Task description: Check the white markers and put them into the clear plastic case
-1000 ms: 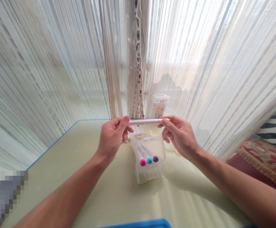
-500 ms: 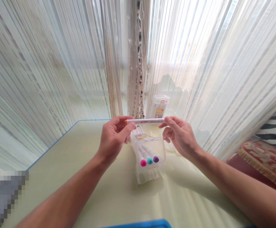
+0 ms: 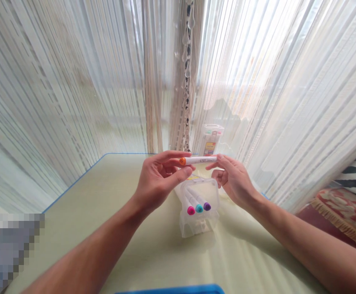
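Note:
A white marker (image 3: 204, 159) with an orange end lies almost level between my two hands, above the table. My left hand (image 3: 162, 173) is closed around its orange end, forefinger along the top and thumb below. My right hand (image 3: 234, 175) pinches the other end between thumb and forefinger, its remaining fingers curled. Just beneath the hands, a clear plastic case (image 3: 200, 226) stands on the table. In it lie a pink-ended marker (image 3: 191, 210), a turquoise-ended marker (image 3: 199, 208) and a purple-ended marker (image 3: 207, 206), ends facing me.
Behind my hands stands another clear box (image 3: 211, 139) with a label. The pale green table (image 3: 82, 204) has a blue edge. A blue object (image 3: 178, 289) shows at the bottom. String curtains (image 3: 110, 81) hang behind; a fringed, patterned cloth (image 3: 346, 208) is at right.
The marker's orange end has swung toward me, so its round end now shows. My left hand has come nearer to my right. The whole view has shifted slightly.

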`<state>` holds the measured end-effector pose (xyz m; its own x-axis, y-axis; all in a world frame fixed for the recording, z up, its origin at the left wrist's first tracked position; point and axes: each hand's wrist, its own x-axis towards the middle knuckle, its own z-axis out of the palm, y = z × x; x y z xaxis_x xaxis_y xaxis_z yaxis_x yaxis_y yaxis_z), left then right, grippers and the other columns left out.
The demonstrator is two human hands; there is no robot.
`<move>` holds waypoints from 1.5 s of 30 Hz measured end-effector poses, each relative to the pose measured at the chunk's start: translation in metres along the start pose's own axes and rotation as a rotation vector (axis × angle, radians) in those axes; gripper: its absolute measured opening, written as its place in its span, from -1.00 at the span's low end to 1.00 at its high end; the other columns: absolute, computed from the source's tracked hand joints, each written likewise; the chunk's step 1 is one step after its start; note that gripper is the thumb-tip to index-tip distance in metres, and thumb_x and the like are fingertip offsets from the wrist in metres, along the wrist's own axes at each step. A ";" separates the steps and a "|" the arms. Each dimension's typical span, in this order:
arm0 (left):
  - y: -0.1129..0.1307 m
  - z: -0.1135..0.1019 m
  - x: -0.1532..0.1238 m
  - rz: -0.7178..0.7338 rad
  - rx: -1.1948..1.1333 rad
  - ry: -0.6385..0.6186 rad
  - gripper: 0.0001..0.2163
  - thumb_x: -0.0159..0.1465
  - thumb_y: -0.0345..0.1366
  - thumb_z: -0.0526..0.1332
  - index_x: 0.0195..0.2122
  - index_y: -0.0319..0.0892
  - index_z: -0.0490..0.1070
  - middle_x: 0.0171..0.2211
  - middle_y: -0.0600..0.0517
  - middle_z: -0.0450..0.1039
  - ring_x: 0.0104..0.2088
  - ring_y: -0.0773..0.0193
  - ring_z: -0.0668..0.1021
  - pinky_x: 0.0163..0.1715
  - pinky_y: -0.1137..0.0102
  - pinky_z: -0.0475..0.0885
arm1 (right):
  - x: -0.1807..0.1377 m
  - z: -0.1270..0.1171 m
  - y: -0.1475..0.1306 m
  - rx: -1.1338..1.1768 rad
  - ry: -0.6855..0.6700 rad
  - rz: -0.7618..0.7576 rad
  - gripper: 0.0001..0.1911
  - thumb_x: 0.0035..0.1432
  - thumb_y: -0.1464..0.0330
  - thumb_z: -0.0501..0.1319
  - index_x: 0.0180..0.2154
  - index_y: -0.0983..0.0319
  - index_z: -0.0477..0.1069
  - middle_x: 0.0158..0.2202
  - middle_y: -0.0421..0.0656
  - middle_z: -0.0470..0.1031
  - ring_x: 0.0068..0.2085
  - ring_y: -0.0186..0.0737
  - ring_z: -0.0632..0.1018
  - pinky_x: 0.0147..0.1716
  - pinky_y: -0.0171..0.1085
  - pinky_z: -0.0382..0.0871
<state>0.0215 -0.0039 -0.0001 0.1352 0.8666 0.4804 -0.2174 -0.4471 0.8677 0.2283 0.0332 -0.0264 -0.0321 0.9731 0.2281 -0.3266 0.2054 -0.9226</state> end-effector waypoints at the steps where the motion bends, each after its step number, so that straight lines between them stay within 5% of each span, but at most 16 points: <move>1: 0.001 0.001 0.000 -0.003 0.002 -0.001 -0.71 0.08 -0.34 0.49 -0.15 -0.20 0.61 -0.38 -0.04 0.64 -0.33 0.25 0.64 -0.37 0.46 0.48 | 0.000 0.001 0.000 0.002 0.000 0.006 -0.61 0.07 0.09 0.42 -0.30 0.29 0.47 -0.44 -0.15 0.58 -0.69 -0.41 0.44 -0.77 -0.44 0.20; 11: -0.008 -0.006 0.008 -0.053 0.064 0.104 -0.76 0.19 -0.17 0.40 -0.23 -0.22 0.57 -0.48 0.01 0.58 -0.62 0.47 0.34 -0.62 0.51 0.18 | 0.000 0.002 -0.006 0.012 0.076 -0.061 -0.58 -0.09 0.13 0.53 -0.37 0.30 0.50 -0.50 -0.16 0.58 -0.71 -0.46 0.41 -0.78 -0.46 0.16; 20: -0.028 -0.020 0.014 -0.156 0.185 0.112 -0.75 0.24 -0.17 0.35 -0.16 -0.23 0.51 -0.39 0.04 0.50 -0.63 0.53 0.24 -0.63 0.52 0.14 | -0.010 0.004 -0.010 -0.039 -0.023 -0.287 -0.76 0.02 0.31 0.51 -0.29 0.25 0.55 -0.50 -0.21 0.57 -0.69 -0.45 0.43 -0.77 -0.46 0.18; 30: -0.033 -0.022 0.015 -0.186 0.108 0.072 -0.74 0.20 -0.17 0.39 -0.16 -0.20 0.50 -0.45 0.12 0.34 -0.61 0.53 0.21 -0.66 0.57 0.04 | -0.026 0.015 -0.018 -0.091 -0.119 -0.404 -0.74 0.01 0.32 0.50 -0.24 0.24 0.57 -0.47 -0.27 0.51 -0.63 -0.43 0.47 -0.73 -0.41 0.38; 38: -0.022 -0.019 0.015 -0.096 0.074 0.193 -0.74 0.16 -0.23 0.43 -0.18 -0.20 0.52 -0.48 0.15 0.35 -0.64 0.53 0.22 -0.67 0.54 0.11 | -0.008 0.004 -0.013 -0.103 -0.030 -0.303 -0.73 0.10 0.21 0.42 -0.25 0.26 0.53 -0.41 -0.18 0.58 -0.69 -0.44 0.44 -0.79 -0.41 0.18; 45: -0.007 -0.006 0.004 -0.020 0.071 0.120 -0.76 0.06 -0.32 0.50 -0.25 -0.17 0.58 -0.45 0.12 0.47 -0.55 0.47 0.40 -0.61 0.55 0.22 | 0.004 -0.003 -0.003 -0.008 -0.030 -0.039 -0.81 0.04 0.31 0.34 -0.30 0.28 0.51 -0.46 -0.19 0.56 -0.72 -0.46 0.36 -0.76 -0.42 0.04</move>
<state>0.0178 0.0045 -0.0049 0.0218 0.8939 0.4477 -0.1458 -0.4402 0.8860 0.2318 0.0363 -0.0236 -0.0480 0.9609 0.2726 -0.3208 0.2436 -0.9153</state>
